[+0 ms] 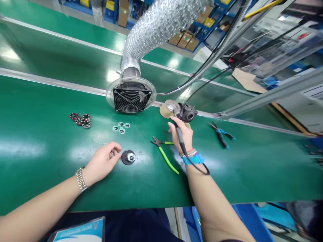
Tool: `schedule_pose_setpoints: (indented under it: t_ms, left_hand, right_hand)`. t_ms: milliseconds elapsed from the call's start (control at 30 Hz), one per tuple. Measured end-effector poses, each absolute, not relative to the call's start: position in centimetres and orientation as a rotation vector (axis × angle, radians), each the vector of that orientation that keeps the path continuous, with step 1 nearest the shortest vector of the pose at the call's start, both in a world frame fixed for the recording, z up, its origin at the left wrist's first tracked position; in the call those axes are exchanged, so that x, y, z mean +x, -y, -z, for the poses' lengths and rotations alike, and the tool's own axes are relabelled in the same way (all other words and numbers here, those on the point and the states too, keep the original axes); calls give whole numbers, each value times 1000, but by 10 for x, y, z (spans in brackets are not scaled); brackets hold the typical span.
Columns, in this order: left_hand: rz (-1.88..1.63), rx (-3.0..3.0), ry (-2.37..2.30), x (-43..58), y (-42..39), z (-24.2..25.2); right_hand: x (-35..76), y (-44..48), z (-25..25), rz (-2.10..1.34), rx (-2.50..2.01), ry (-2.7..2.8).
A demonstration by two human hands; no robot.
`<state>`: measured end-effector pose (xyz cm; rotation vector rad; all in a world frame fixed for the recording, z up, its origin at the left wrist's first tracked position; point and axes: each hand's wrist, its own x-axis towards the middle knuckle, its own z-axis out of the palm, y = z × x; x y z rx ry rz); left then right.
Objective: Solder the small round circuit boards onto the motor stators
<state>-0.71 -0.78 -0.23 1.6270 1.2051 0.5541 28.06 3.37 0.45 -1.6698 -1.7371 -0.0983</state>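
My left hand (103, 161) rests on the green bench, fingers curled in a pinch right beside a small black round part (128, 157) with a coil in its middle; a thin wire (97, 140) runs from the fingers. My right hand (182, 134) is closed around the black handle of a soldering iron (178, 129), its tip pointing up toward the iron stand (187, 113) with its sponge pad (169, 109). The iron's cord loops past my wrist, which wears a blue strap (193, 158).
A fume extractor fan (131, 97) on a silver duct stands at the back. Green-handled cutters (165, 153) lie between my hands, blue-handled pliers (222, 134) to the right. Red-black coil rings (81, 120) and small clear rings (121, 127) lie to the left.
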Motion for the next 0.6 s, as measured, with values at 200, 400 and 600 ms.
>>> schedule_pose_setpoints:
  t_ms: [200,400,600]
  left_hand:
    - [-544,1876,-1245,-3,8,2]
    - [-582,1960,-1170,0,6,7]
    - [-537,2160,-1155,6,6,13]
  right_hand:
    - [196,26,-11,-423,-1275,2071]
    - [172,37,2,-375,-1243,2209]
    - [181,36,22,-199,-1152,2121]
